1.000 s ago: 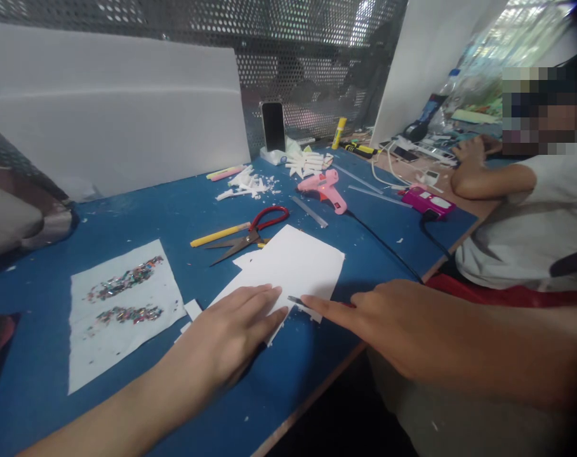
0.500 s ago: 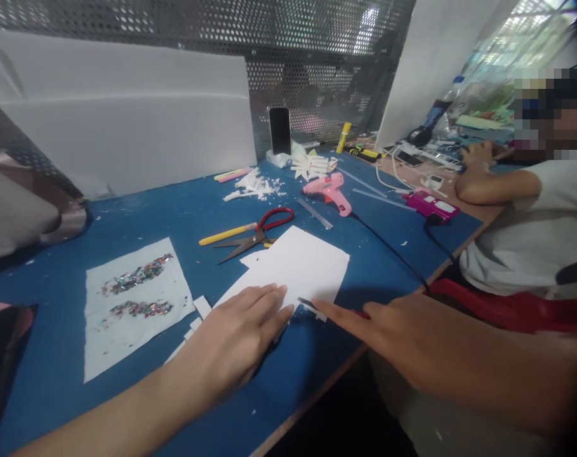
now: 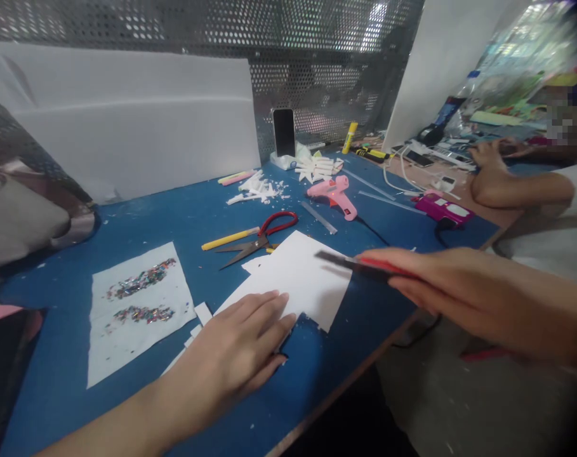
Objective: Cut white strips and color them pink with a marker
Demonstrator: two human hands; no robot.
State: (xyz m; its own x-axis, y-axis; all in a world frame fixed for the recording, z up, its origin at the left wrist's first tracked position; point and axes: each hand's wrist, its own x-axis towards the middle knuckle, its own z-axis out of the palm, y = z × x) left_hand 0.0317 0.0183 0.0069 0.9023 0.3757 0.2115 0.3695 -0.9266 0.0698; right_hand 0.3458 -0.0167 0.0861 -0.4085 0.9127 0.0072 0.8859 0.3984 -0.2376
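Right fingers [image 3: 414, 292] grip a red-handled knife [image 3: 359, 266] — left fingers [image 3: 262, 311] lie flat on white paper [image 3: 298, 270].

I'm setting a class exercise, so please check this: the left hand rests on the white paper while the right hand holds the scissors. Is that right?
Not quite: the head view shows the right hand holding a knife; the scissors lie on the blue table. The left hand does rest on the white paper.
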